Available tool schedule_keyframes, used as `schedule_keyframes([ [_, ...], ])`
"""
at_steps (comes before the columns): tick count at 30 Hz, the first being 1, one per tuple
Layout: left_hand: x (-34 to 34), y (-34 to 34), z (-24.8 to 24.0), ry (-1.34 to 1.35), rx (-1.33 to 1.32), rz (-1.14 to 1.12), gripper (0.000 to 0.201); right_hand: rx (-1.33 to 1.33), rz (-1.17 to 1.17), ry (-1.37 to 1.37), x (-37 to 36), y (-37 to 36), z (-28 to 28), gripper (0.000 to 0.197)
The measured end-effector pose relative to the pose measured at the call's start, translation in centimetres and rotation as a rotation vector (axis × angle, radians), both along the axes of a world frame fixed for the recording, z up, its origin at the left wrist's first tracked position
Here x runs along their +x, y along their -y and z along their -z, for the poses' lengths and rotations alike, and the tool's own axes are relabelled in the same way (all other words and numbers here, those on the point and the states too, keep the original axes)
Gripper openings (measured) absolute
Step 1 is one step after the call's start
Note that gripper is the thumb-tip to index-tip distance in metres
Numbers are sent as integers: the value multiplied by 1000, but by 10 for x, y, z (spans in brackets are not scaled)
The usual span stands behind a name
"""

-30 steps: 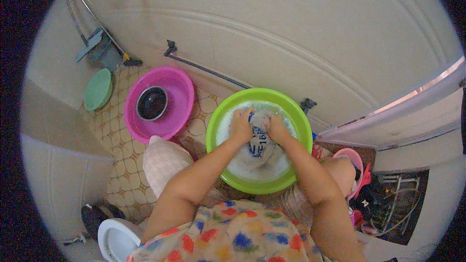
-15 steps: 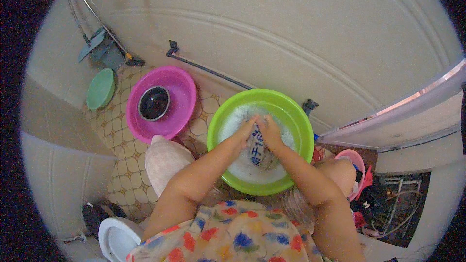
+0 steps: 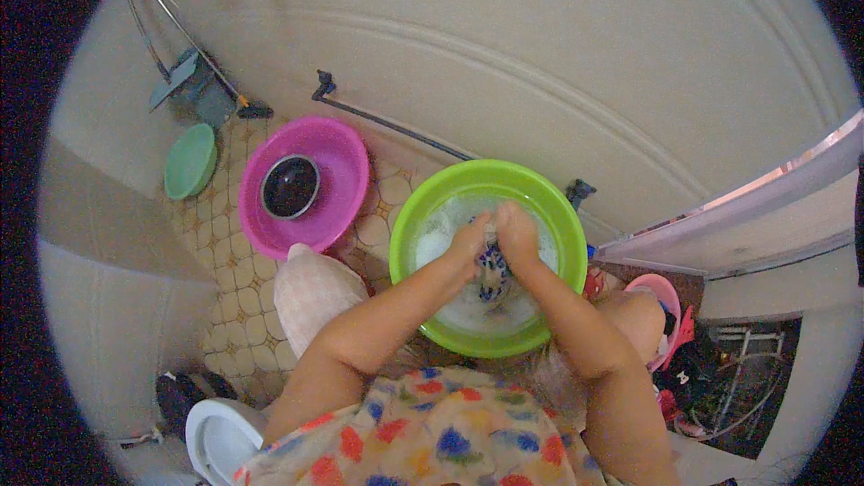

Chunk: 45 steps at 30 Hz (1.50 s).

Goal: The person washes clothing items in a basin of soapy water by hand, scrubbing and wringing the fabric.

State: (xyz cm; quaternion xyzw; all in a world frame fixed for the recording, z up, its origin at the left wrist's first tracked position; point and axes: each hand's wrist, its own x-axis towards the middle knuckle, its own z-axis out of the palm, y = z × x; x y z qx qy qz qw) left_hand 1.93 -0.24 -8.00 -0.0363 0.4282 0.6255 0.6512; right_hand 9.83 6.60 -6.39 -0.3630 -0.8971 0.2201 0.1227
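Note:
A lime-green basin of foamy water stands on the floor in front of me. Both my hands are inside it, close together near its middle. My left hand and my right hand are closed on a wet, pale cloth with blue printed marks. The cloth is bunched between them and its lower end hangs toward me into the suds. White foam lies thickest left of my left hand. Some fingertips are hidden or blurred.
At the left stands a magenta basin with a dark, silver-rimmed bowl in it. Beyond are a small green basin, a broom and a dustpan. A dark pipe runs along the wall. A pink basin sits at right.
The cloth, earlier stretched with its print spread out, is now more crumpled between my hands. My right hand has turned and shifted slightly right. The view has shifted slightly.

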Motion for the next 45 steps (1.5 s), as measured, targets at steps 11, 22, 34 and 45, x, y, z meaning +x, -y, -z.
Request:
schedule_keyframes([
  [11,8,-3,-17,85,128,-63,36,219,-143,101,2,-3,-1,29],
  [22,-14,7,-40,-92,-35,-25,37,252,-194,-57,-9,45,-28,20],
  [34,-20,-5,-12,-485,-90,-29,29,-140,150,-259,6,-27,8,28],
  [45,-36,-6,63,-516,-7,-99,29,-273,-111,308,6,-12,21,29],
])
